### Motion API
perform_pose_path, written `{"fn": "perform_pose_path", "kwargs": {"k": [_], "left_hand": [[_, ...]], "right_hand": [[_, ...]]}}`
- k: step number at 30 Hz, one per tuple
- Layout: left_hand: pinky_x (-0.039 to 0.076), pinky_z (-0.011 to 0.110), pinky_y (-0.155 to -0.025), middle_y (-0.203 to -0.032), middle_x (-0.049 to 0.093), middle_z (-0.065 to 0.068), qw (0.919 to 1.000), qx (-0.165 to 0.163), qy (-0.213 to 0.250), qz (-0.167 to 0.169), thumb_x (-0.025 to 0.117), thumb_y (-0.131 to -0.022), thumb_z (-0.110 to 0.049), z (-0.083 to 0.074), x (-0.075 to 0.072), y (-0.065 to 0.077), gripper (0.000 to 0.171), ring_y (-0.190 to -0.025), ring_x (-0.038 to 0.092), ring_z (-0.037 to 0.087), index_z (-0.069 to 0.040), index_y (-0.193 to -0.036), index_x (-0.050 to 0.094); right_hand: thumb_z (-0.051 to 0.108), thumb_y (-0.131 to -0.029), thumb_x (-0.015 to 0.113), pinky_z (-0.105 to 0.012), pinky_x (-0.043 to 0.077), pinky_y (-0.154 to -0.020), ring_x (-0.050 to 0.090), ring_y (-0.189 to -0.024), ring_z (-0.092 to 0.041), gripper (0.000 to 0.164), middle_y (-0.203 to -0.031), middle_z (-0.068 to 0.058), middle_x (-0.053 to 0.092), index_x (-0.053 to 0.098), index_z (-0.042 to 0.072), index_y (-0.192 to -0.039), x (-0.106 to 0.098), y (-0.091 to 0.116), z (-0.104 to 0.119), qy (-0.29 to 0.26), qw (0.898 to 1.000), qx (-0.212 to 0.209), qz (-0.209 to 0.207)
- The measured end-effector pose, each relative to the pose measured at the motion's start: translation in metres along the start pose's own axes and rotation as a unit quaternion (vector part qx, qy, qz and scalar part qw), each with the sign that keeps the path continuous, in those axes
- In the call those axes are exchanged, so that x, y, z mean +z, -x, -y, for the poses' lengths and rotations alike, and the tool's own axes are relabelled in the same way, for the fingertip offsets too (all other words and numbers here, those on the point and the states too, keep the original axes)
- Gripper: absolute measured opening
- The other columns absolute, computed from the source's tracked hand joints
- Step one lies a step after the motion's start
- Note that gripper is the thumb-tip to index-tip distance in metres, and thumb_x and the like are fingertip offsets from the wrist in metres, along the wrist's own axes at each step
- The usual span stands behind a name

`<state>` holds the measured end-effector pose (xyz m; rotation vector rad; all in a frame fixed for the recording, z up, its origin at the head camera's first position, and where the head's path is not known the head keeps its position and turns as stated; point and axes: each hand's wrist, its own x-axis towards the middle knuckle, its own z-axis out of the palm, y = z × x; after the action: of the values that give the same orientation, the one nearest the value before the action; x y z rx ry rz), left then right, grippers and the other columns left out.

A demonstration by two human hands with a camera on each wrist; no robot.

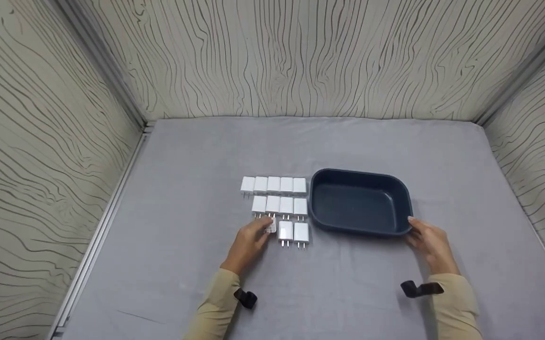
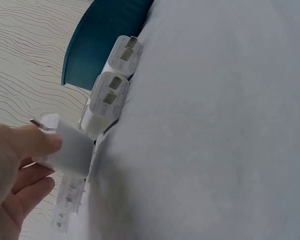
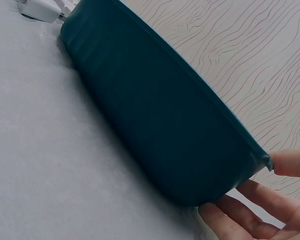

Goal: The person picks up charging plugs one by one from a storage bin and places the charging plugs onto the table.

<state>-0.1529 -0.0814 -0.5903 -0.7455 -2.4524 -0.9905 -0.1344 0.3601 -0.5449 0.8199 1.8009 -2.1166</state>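
Note:
Between thumb and fingers my left hand [image 1: 250, 240] pinches a white plug-in charger [image 2: 72, 147], tilted at the left end of the nearest row. Beside it lie two chargers [image 1: 293, 232] with their prongs toward me. Behind them, a middle row [image 1: 279, 205] and a far row [image 1: 273, 184] of similar white chargers lie side by side. My right hand [image 1: 432, 242] holds the near right corner of a dark blue plastic basin [image 1: 362, 231], thumb at the rim and fingers against the outer wall. Nothing lies in the basin.
A grey cloth [image 1: 168, 226] covers the table. Wood-patterned panels [image 1: 282, 61] close it in at the back and both sides, with metal rails [image 1: 97, 61] at the corners. The basin stands just right of the charger rows.

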Motion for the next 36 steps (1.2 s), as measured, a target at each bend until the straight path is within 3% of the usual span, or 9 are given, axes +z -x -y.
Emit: {"fn": "perform_pose_path", "kwargs": {"k": [3, 6, 9, 11, 16, 24, 29, 33, 36], "left_hand": [[0.056, 0.037, -0.093, -0.11, 0.072, 0.018, 1.0, -0.002, 0.001, 0.004, 0.072, -0.075, 0.007, 0.0, 0.001, 0.002, 0.034, -0.105, 0.068, 0.031, 0.002, -0.108, 0.068], [0.056, 0.038, -0.094, -0.11, 0.071, 0.018, 1.0, -0.004, 0.004, 0.008, 0.071, -0.076, 0.007, -0.001, 0.001, 0.002, 0.033, -0.106, 0.068, 0.031, 0.002, -0.108, 0.068], [0.055, 0.037, -0.094, -0.111, 0.071, 0.018, 1.0, -0.001, 0.0, 0.009, 0.07, -0.077, 0.006, -0.002, 0.002, 0.002, 0.031, -0.107, 0.068, 0.031, 0.001, -0.107, 0.068], [0.055, 0.036, -0.095, -0.11, 0.072, 0.016, 0.9999, 0.007, -0.009, 0.008, 0.071, -0.077, 0.005, -0.003, 0.002, 0.002, 0.029, -0.107, 0.068, 0.029, 0.0, -0.105, 0.069], [0.055, 0.035, -0.094, -0.109, 0.072, 0.015, 0.9989, 0.032, -0.035, -0.003, 0.074, -0.074, 0.003, -0.002, 0.005, 0.006, 0.027, -0.107, 0.068, 0.028, -0.001, -0.1, 0.07], [0.056, 0.029, -0.091, -0.107, 0.073, 0.012, 0.9952, 0.055, -0.077, -0.024, 0.078, -0.069, 0.005, -0.002, 0.01, 0.011, 0.03, -0.105, 0.07, 0.024, -0.005, -0.095, 0.068], [0.056, 0.03, -0.093, -0.109, 0.072, 0.014, 0.9949, 0.051, -0.086, -0.015, 0.078, -0.064, 0.008, -0.004, 0.011, 0.013, 0.036, -0.106, 0.069, 0.027, -0.004, -0.096, 0.068], [0.056, 0.031, -0.094, -0.111, 0.072, 0.014, 0.9952, 0.043, -0.087, 0.0, 0.078, -0.065, 0.007, -0.005, 0.01, 0.013, 0.034, -0.108, 0.068, 0.028, -0.003, -0.097, 0.069], [0.055, 0.032, -0.094, -0.112, 0.072, 0.014, 0.9956, 0.038, -0.084, 0.014, 0.077, -0.067, 0.005, -0.007, 0.009, 0.013, 0.032, -0.109, 0.068, 0.028, -0.003, -0.097, 0.069]], "right_hand": [[0.031, -0.085, 0.072, -0.012, 0.054, -0.081, 0.062, -0.084, 0.011, 0.01, -0.08, 0.025, 0.064, 0.064, 0.028, -0.089, 0.0, 0.0, 0.0, -0.002, 1.0, 0.004, -0.001], [0.034, -0.086, 0.071, -0.011, 0.053, -0.082, 0.062, -0.103, 0.005, 0.043, -0.102, 0.018, 0.066, 0.056, 0.023, -0.124, 0.0, 0.0, 0.001, 0.019, 1.0, 0.015, -0.007], [0.038, -0.086, 0.069, -0.009, 0.051, -0.083, 0.054, -0.119, -0.001, 0.08, -0.121, 0.012, 0.058, 0.028, 0.009, -0.148, 0.0, -0.001, 0.002, 0.043, 0.999, 0.026, -0.011], [0.039, -0.087, 0.068, -0.009, 0.051, -0.082, 0.055, -0.116, 0.0, 0.087, -0.12, 0.012, 0.058, 0.02, 0.004, -0.15, 0.0, -0.001, 0.002, 0.05, 0.998, 0.028, -0.009], [0.036, -0.087, 0.069, -0.009, 0.052, -0.078, 0.057, -0.079, 0.015, 0.088, -0.081, 0.027, 0.058, 0.017, 0.001, -0.15, -0.001, -0.001, 0.002, 0.034, 0.999, 0.021, -0.005], [0.036, -0.086, 0.07, -0.01, 0.053, -0.079, 0.058, -0.078, 0.015, 0.089, -0.079, 0.027, 0.059, 0.017, 0.0, -0.148, -0.001, -0.002, 0.002, 0.026, 1.0, 0.015, 0.0], [0.034, -0.085, 0.071, -0.011, 0.053, -0.08, 0.06, -0.08, 0.014, 0.07, -0.078, 0.027, 0.061, 0.036, 0.014, -0.142, -0.001, -0.001, 0.002, 0.017, 1.0, 0.011, -0.001], [0.031, -0.085, 0.071, -0.012, 0.054, -0.079, 0.062, -0.081, 0.012, 0.015, -0.078, 0.025, 0.064, 0.063, 0.027, -0.098, -0.001, -0.001, 0.002, -0.003, 1.0, 0.012, 0.001], [0.027, -0.087, 0.069, -0.013, 0.054, -0.078, 0.063, -0.081, 0.01, 0.009, -0.079, 0.024, 0.066, 0.065, 0.03, -0.081, -0.002, 0.0, 0.003, -0.021, 1.0, 0.014, 0.003]]}}
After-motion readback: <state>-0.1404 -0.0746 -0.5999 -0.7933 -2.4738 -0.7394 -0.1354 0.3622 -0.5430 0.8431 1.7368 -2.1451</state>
